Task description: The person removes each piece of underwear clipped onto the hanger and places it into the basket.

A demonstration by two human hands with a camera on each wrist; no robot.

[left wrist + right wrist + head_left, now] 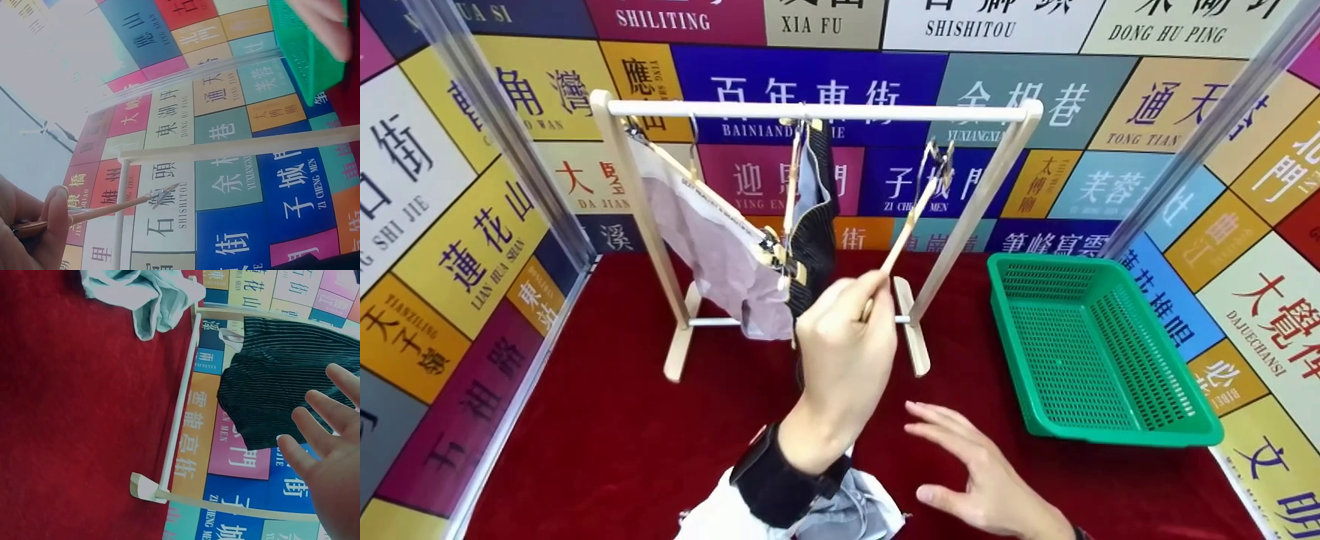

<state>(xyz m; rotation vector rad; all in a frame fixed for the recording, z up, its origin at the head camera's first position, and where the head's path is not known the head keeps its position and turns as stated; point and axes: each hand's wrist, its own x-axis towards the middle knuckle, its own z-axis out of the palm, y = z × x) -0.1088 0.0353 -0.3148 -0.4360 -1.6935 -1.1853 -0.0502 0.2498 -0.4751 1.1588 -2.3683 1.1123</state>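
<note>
While scanning from biggest to smallest, starting with the red bench (607, 435) filling the lower frame. Next up, planted at centre frame, a wooden rack (817, 111) with a white rail across the top. Off to the right of the frame, a green basket (1091, 352) sitting on the cloth.

Now onto the rail. Hanging at its left end on a tilted hanger, a pale pink garment (712, 255). Hanging at the middle, just beside it, a dark striped garment (814, 240). Lying crumpled at the bottom edge of the frame, a grey-white garment (847, 517), not on any hanger.

Over to the left grip (846, 352): raised at centre frame, fingers curled tight round the lower end of a bare wooden hanger (911, 217), with the hook up on the right part of the rail. And the right grip (982, 472): low in the frame, fingers spread and straight, holding nothing, hovering just right of the crumpled garment.

Judging the score: two pieces up, one hanger bare, one piece waiting on the cloth. Looks past halfway, with a hanging job left.
</note>
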